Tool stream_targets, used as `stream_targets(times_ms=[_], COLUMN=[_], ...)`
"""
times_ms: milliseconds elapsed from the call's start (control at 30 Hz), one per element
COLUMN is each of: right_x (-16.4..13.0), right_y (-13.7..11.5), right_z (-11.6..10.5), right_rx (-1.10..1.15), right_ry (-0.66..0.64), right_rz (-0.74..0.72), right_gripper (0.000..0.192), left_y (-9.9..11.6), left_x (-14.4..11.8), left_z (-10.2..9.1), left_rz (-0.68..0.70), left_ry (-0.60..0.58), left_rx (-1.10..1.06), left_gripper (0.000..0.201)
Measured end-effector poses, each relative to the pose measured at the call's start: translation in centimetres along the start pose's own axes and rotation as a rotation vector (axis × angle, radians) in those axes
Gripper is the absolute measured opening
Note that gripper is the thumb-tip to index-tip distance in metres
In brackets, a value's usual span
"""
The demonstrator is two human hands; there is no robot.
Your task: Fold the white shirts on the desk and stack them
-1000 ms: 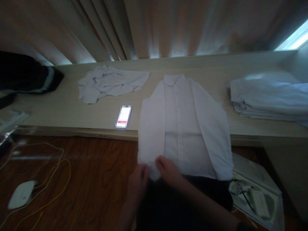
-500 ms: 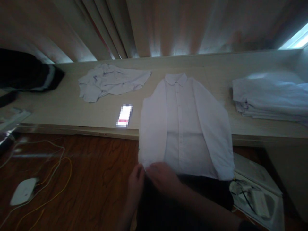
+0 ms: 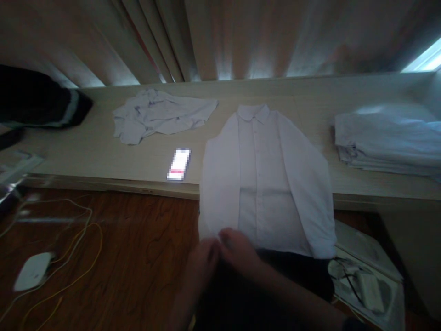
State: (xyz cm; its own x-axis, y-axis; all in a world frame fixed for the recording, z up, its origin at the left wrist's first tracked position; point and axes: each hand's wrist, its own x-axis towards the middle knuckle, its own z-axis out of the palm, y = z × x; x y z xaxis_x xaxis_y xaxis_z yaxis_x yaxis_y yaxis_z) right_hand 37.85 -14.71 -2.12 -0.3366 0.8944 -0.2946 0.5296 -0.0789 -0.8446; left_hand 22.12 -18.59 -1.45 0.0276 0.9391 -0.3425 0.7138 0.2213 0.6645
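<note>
A white long-sleeved button-up shirt [image 3: 257,184] lies front side up, its collar on the wooden ledge and its lower part hanging toward me over the front edge. Both sleeves are laid down along its sides. At the cuff end of the sleeve on the left, my left hand [image 3: 204,257] is closed on the fabric. My right hand [image 3: 241,252] pinches the same cuff just beside it, fingertips nearly meeting the left ones. Slight blur hides the exact finger contact.
A crumpled white garment [image 3: 155,117] and a lit phone [image 3: 179,164] lie left on the ledge [image 3: 86,158]. Folded white clothes [image 3: 389,142] are stacked right. A black bag-like item [image 3: 34,99] sits far left. Below are a white router [image 3: 33,271] with cables and a box [image 3: 392,294] of electronics.
Both hands have shifted slightly to the right along the cuff, and the fingers have come closer together. The shirt body stays in place.
</note>
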Motion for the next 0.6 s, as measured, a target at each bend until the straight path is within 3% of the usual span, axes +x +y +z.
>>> stream_targets(times_ms=[200,300,467,600], right_x=[0.5,0.6,0.8,0.8], right_y=[1.2,1.3,1.3,1.2], right_z=[-0.4,-0.5,-0.5,-0.6], right_rx=[0.255,0.317,0.368,0.393], right_ry=[-0.001,-0.007,0.023,0.046], right_rz=[0.074,0.096,0.125,0.127], right_gripper=[0.02,0.017,0.015,0.014], left_y=[0.5,0.3,-0.4,0.0], left_x=[0.1,0.5,1.0,1.2], left_z=[0.1,0.5,1.7,1.5], left_rz=[-0.154,-0.214,-0.193,-0.227], left_ry=[0.126,0.132,0.15,0.113], left_rx=[-0.266,-0.373,-0.437,-0.462], left_gripper=[0.031,0.034,0.039,0.039])
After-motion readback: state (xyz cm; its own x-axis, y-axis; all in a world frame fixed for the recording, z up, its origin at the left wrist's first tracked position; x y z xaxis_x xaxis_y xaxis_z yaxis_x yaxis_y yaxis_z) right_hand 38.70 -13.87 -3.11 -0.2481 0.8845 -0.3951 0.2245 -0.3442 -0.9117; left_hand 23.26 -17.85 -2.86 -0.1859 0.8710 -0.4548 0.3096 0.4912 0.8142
